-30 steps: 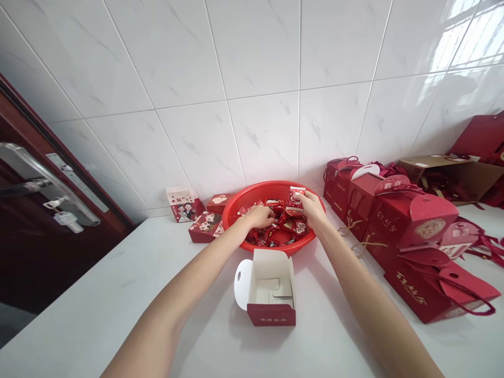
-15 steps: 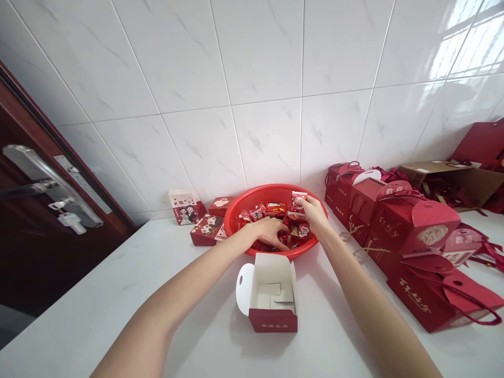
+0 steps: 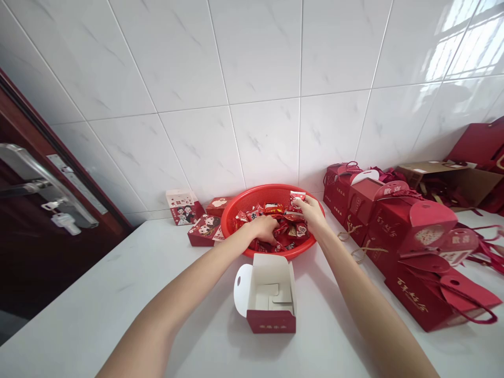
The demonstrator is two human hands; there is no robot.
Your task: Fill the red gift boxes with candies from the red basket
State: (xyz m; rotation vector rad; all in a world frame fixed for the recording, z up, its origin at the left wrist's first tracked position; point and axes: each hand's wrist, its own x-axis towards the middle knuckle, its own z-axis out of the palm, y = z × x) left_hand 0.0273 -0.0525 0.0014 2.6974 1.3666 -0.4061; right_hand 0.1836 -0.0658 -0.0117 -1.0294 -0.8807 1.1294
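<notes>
The left hand [image 3: 264, 229] dips into the basket [image 3: 268, 194], fingers curled among sweets [image 3: 301, 231]; whether it grips any, I cannot tell. The right hand [image 3: 311, 211] pinches a packet [image 3: 295, 198] over the basket's right side, printed face toward the camera, long axis near upright. Nearer stands the box [image 3: 271, 322], opening upward, flap [image 3: 243, 290] leftward. Half a second ago the left fingers spread wider.

A tiled wall [image 3: 264, 58] and a dark red door [image 3: 27, 262] with hanging keys [image 3: 66, 222] suggest a home.
</notes>
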